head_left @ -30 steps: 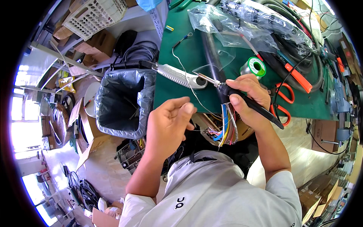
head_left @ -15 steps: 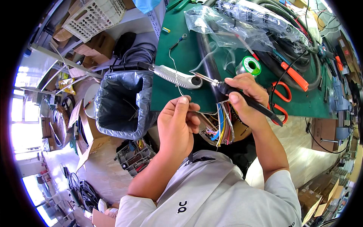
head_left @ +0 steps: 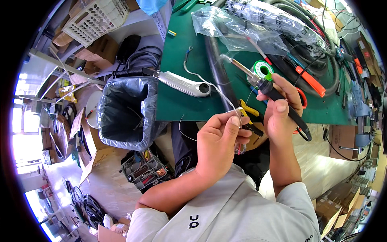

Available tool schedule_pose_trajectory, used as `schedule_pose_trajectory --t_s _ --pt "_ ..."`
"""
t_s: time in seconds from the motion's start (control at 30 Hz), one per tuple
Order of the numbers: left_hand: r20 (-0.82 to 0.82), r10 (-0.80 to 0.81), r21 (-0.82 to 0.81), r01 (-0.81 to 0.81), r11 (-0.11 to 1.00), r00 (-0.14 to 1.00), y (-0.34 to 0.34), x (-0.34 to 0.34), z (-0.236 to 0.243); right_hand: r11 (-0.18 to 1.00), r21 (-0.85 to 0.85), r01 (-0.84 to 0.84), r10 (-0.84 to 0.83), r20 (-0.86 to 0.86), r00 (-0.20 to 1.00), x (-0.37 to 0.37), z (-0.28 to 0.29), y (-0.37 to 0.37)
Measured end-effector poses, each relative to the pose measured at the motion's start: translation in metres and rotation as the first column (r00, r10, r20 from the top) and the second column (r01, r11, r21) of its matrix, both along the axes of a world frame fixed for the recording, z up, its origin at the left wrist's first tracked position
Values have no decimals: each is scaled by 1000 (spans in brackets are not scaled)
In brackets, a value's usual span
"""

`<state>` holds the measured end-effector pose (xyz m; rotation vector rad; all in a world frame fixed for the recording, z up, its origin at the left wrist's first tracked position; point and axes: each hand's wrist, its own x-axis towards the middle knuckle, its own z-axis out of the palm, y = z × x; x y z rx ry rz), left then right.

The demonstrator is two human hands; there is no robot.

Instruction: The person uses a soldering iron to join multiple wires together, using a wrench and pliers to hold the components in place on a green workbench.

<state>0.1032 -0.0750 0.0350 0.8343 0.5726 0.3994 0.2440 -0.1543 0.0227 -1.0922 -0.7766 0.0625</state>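
My left hand [head_left: 219, 139] is closed in a pinch on a thin white wire [head_left: 201, 77] at the table's front edge. That wire runs up to a ring terminal [head_left: 190, 49] lying on the green mat. A fine silvery strand [head_left: 183, 128] loops out below the same hand. In my right hand [head_left: 284, 109] is a soldering iron [head_left: 264, 85], its tip pointing up and left, apart from the wire. Faint smoke shows near the tip. Behind the iron stands a solder spool [head_left: 259, 67]. A thick black cable [head_left: 217, 66] passes behind my left fingers, which partly hide its wire ends.
A grey utility knife [head_left: 187, 84] lies left of the cable. Yellow-handled pliers [head_left: 250, 110] rest between my hands. Clear plastic bags [head_left: 246, 26], coiled black cable [head_left: 332, 76] and an orange-handled tool [head_left: 310, 81] crowd the far right. A lined bin [head_left: 129, 113] stands left of the table.
My left hand has moved right with the white wire, now in front of the cable's end. The soldering iron has shifted right and its tip has risen away from the knife.
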Motion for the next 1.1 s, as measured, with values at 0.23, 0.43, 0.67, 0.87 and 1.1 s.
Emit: schedule_pose_trajectory --t_s 0.23,0.43,0.67,0.87,1.1 --pt "104 -5 36 1 999 995 1 18 15 994 -39 100 -83 303 949 -14 5 -10" --pt "184 -130 80 117 990 974 1 20 19 953 -282 106 -24 281 959 -15 16 -6" --pt "133 -133 67 125 990 982 -1 17 19 938 -338 77 -31 140 990 -22 18 -2" --pt "-33 6 530 12 848 999 29 2 22 955 -278 106 -53 192 980 -16 16 -6" --pt "-161 100 978 172 -121 982 112 39 16 962 -260 81 -40 160 986 -16 19 -10"
